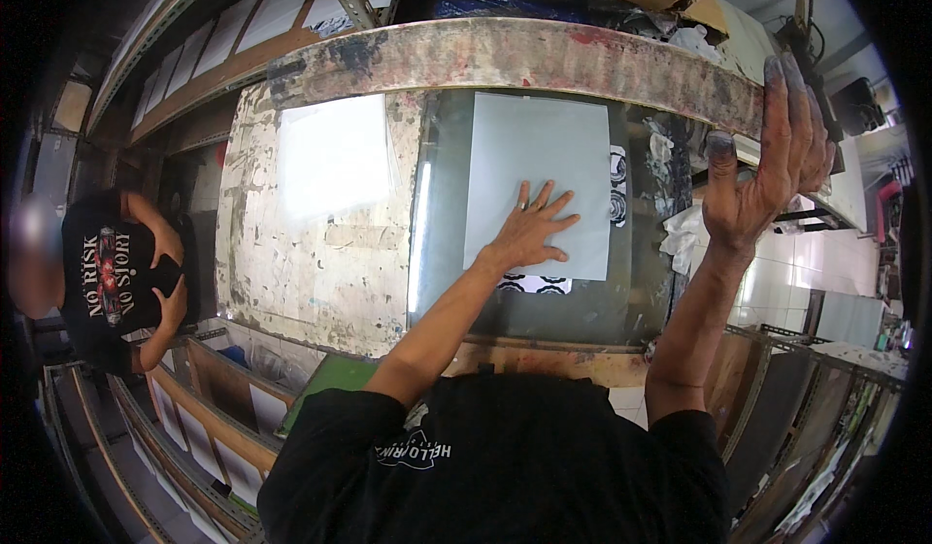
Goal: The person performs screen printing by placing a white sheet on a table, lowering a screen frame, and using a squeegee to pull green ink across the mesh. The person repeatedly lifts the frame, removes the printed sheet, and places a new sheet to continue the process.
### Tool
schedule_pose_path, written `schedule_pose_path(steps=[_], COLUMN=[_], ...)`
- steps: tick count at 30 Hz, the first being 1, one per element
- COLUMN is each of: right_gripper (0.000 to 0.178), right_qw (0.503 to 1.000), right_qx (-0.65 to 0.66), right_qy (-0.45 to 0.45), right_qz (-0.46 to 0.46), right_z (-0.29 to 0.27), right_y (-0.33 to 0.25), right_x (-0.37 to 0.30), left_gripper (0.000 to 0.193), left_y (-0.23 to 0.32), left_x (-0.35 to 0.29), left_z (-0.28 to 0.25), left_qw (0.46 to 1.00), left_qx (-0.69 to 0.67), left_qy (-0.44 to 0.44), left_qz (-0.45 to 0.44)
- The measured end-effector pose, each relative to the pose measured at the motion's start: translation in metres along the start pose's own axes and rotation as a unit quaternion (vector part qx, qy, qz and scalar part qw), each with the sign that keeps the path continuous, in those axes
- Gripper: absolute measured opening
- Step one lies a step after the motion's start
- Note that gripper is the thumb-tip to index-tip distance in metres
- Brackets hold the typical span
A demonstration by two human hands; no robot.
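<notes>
My left hand (532, 231) lies flat on a pale grey sheet of paper (544, 146), its fingers spread. That paper rests on a dark glass panel (442, 301) in the worktable. From under its right and lower edges shows a white sheet with black round patterns (544, 285), mostly hidden. My right hand (772, 161) is raised at the right end of a long, paint-stained wooden board (515, 57), fingers stretched upward and thumb apart. Dark stains mark its fingertips. Whether it touches the board, I cannot tell.
A stack of white sheets (335, 156) lies on the table's worn left part (291, 277). Crumpled white material (682, 238) hangs by the right edge. Metal-framed racks (214, 379) stand lower left. At the far left, another person in a black shirt (107, 263) holds a dark object (167, 274).
</notes>
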State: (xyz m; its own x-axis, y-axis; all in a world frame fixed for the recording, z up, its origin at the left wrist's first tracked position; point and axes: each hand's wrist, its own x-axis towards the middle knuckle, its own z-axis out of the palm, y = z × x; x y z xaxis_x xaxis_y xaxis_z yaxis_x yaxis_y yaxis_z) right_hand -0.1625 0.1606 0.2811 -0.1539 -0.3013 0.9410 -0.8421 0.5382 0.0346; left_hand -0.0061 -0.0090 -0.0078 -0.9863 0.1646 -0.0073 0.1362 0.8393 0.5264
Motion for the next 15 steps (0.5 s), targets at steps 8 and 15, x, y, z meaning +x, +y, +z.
schedule_pose_path(steps=[8,15], right_gripper=[0.072,0.069], right_qw=[1.000,1.000], right_qx=[-0.006,-0.014], right_qy=[-0.003,-0.008], right_qz=[0.003,-0.001], right_z=[-0.0011,-0.0051], right_y=[-0.0006,-0.0039], right_x=[-0.0025,-0.0045], left_gripper=[0.084,0.094], left_y=[0.0021,0.0036], left_x=[-0.0026,-0.0029], left_z=[0.0010,-0.0042], left_qw=[1.000,0.999], left_qx=[0.007,0.033], left_qy=[0.000,-0.026], left_qz=[0.013,0.011])
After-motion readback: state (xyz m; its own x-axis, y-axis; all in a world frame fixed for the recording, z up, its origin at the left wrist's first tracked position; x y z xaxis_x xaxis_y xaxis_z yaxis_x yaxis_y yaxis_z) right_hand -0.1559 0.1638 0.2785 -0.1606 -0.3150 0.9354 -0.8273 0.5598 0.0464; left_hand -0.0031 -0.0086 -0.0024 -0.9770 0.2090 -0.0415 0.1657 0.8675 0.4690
